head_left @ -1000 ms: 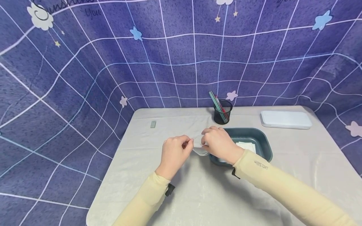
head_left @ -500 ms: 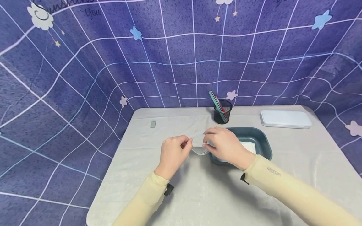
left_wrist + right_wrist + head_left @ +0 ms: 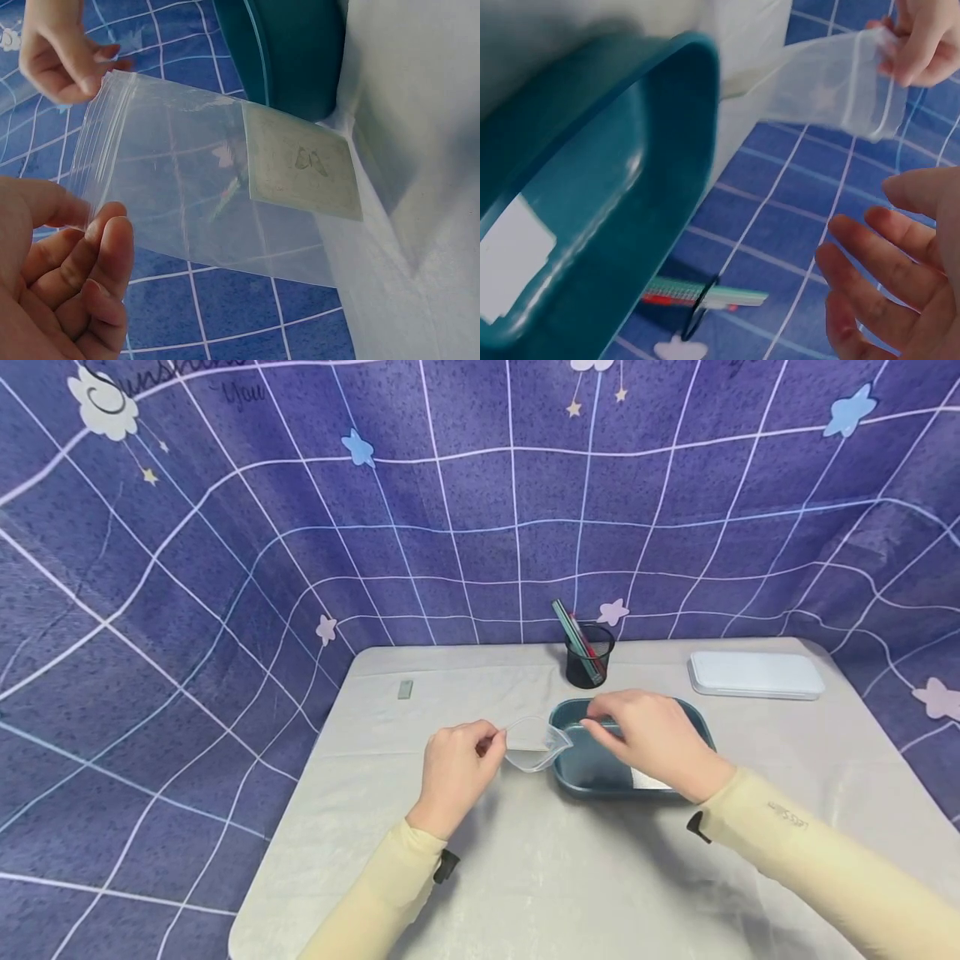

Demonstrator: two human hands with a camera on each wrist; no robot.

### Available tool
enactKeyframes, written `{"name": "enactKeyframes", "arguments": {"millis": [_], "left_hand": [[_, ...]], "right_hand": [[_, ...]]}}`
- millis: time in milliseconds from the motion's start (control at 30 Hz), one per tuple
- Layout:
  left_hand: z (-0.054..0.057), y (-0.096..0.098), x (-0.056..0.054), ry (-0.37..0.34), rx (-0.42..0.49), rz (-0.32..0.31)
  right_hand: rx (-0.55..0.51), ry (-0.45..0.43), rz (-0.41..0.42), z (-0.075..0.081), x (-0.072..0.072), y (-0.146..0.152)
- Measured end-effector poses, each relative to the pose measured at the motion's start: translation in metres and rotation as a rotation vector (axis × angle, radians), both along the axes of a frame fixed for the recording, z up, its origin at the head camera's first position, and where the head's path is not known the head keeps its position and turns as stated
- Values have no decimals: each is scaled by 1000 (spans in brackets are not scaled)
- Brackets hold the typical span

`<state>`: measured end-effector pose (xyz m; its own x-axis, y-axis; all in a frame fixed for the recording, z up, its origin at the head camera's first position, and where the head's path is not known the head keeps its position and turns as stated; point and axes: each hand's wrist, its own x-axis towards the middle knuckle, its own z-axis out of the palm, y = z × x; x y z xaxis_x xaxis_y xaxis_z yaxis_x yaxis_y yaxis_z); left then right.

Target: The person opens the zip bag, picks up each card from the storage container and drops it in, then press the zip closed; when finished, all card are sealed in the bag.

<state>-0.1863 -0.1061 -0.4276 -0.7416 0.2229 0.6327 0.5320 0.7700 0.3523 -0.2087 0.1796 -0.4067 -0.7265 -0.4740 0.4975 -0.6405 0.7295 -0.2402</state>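
Observation:
A clear zip-lock bag (image 3: 557, 742) hangs from my left hand (image 3: 457, 768), whose thumb and forefinger pinch one side of its mouth. The mouth gapes in the head view. Low inside the bag lies a pale green square piece (image 3: 304, 161) with a small dark mark on it. My right hand (image 3: 656, 739) is over the dark teal bin (image 3: 592, 768), fingers loosely bent. In the right wrist view this hand is apart from the bag, with nothing in its fingers. White square pieces (image 3: 510, 255) lie in the bin, partly hidden by the right hand in the head view.
Behind the bin stands a black mesh pen cup (image 3: 587, 670) with pens in it. A white flat case (image 3: 756, 675) lies at the back right. A small grey-green block (image 3: 405, 689) is at the back left. A blue patterned curtain (image 3: 480, 552) hangs behind the table.
My right hand has let go of the bag's mouth and moved right, over the bin. The left hand has stayed in place, still pinching the bag.

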Motion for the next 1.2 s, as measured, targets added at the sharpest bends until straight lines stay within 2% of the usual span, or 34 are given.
{"name": "enactKeyframes", "arguments": {"millis": [167, 367, 500, 667, 800, 933, 1200], "left_hand": [[1, 0, 0, -3, 2, -2], [0, 1, 0, -7, -5, 1], [0, 1, 0, -7, -8, -1], [-1, 1, 1, -3, -8, -1], [-1, 1, 1, -1, -9, 1], [0, 1, 1, -1, -9, 0], [3, 2, 2, -17, -15, -1]], "right_hand": [[35, -21, -24, -8, -10, 18], [77, -37, -39, -32, -26, 41], [137, -111, -43, -43, -30, 53], [278, -220, -9, -54, -36, 66], [366, -273, 24, -63, -41, 75], [369, -309, 51, -71, -43, 80], [339, -375, 52, -81, -45, 84]]}}
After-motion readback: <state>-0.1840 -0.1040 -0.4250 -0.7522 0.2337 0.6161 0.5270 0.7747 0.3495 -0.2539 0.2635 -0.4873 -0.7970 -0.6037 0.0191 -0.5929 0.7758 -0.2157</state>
